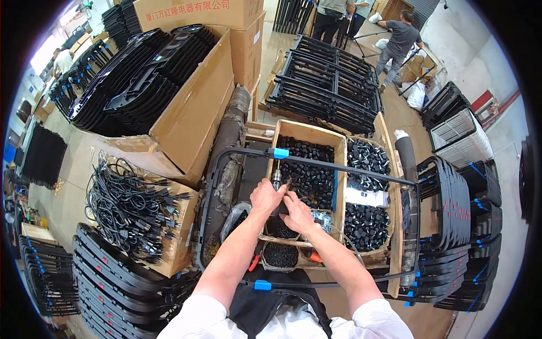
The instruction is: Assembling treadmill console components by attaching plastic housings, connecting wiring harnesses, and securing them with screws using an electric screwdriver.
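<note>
My left hand [266, 195] is wrapped round a power driver [277, 174], whose shiny metal nose points away from me toward the frame's far bar. My right hand [298, 213] is closed right beside it, fingers at the driver's dark body; what they grip is mostly hidden. Around both hands lies a large black rectangular frame [339, 167], rounded at its corners. One blue clip [280, 153] sits on its far bar, just beyond the driver's tip, and another blue clip [262, 285] on its near bar. Under the hands stands a small tub of dark screws [280, 255].
A wooden parts tray [341, 148] holds many black caps [307, 169] and feet [366, 226]. Left are a carton of power cords [132, 212], stacked black frames [107, 288] and a large carton [192, 113]. More frames [451, 209] stand right. People work at the back.
</note>
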### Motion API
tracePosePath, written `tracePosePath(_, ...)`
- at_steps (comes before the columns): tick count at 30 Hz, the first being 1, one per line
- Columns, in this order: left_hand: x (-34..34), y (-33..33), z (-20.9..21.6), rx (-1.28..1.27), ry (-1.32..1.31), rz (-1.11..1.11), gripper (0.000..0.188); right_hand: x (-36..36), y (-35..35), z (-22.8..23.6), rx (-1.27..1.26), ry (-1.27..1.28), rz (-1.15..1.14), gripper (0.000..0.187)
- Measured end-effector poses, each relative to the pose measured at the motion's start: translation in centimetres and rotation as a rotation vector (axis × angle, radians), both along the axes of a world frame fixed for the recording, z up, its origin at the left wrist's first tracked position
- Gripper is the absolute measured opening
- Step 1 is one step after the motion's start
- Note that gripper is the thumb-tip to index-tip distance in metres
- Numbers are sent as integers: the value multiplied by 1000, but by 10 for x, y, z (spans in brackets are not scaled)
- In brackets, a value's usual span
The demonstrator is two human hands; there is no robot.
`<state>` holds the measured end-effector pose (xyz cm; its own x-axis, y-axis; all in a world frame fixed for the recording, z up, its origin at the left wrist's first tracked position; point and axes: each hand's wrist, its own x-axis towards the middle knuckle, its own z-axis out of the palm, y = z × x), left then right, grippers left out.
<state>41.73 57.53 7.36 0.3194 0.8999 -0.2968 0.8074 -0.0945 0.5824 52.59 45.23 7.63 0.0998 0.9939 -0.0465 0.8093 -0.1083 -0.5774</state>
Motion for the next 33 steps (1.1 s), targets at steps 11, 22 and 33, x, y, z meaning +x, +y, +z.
tracePosePath(11, -28, -36, 4, -7, -10, -4, 73, -21, -39, 7, 12, -61, -1, 57)
tracePosePath(22, -143, -274, 73, -52, -469, 202, 60, -114, -246, 83, 260, -62, 142, 79)
tracePosePath(33, -248, -431, -16, -210, -401, 423, 55, -204, -379, -15, -86, 104, 292, 81)
